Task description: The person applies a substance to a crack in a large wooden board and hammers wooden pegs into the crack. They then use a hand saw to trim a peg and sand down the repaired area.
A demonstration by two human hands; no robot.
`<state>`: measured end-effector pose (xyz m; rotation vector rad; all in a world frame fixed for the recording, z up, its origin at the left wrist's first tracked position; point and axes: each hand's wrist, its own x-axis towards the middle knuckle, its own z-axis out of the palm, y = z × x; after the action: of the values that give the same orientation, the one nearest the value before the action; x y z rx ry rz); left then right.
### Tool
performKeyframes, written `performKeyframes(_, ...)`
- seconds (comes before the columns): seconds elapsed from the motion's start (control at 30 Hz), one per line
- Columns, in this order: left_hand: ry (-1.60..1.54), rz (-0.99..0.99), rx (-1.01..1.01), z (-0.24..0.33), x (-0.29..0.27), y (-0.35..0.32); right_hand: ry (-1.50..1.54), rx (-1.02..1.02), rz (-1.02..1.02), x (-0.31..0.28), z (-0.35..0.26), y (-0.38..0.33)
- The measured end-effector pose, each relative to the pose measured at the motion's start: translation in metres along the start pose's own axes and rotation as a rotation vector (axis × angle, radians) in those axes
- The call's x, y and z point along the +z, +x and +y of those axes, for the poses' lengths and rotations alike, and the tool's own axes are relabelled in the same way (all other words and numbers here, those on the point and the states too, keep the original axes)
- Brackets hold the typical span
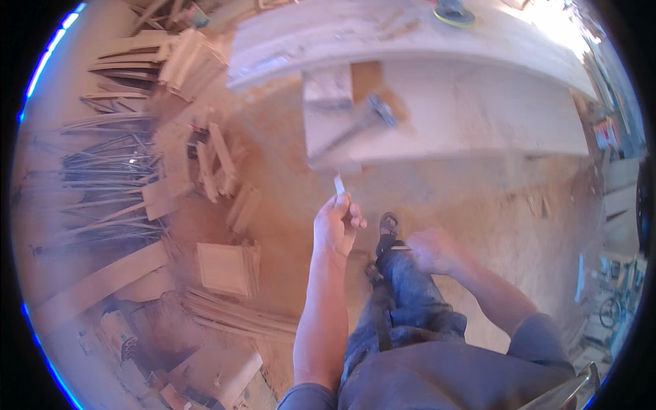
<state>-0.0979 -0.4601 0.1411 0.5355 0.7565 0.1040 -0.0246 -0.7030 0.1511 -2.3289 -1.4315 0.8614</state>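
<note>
Warm hazy blur, top-right glare, fisheye bending

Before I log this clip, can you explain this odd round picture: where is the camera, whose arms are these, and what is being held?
The camera sits on a person's head and looks down through a fisheye lens, which bends straight edges. The two bare arms are that person's own. The left hand pinches a small white stick; what it is I cannot tell. The right hand rests by the knee, with something thin at its fingers. Ahead is a pale wooden workbench with a grey metal hammer-like tool. Wooden offcuts lie on the dusty floor.
</note>
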Motion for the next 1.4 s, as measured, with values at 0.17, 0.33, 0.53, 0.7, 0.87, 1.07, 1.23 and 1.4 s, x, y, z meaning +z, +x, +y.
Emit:
performKeyframes(0.17,0.348,-0.022,0.194,0.046,0.013,0.063,0.069,0.326,0.409,0.016,0.072,0.066)
performKeyframes(0.33,0.537,0.092,0.048,0.064,0.032,0.153,1.0,0.464,0.689,-0.047,0.034,0.238)
performKeyframes(0.53,0.691,0.144,0.027,0.103,0.025,0.229,1.013,0.63,0.569,-0.087,0.044,0.344)
performKeyframes(0.7,0.808,0.168,-0.055,0.178,0.024,0.258,0.887,0.629,0.552,-0.122,0.031,0.428)
performKeyframes(0.87,1.182,0.349,0.522,0.293,0.013,0.308,0.654,0.678,0.878,-0.124,0.086,0.52)
performKeyframes(1.07,1.134,0.646,0.707,0.45,-0.086,0.433,0.337,0.885,0.831,-0.17,0.083,0.582)
performKeyframes(1.23,1.032,0.461,0.48,0.469,-0.091,0.512,0.272,1.06,0.758,-0.172,0.044,0.622)
performKeyframes(1.4,1.19,0.466,0.403,0.468,-0.083,0.514,0.357,1.088,0.787,-0.165,-0.017,0.683)
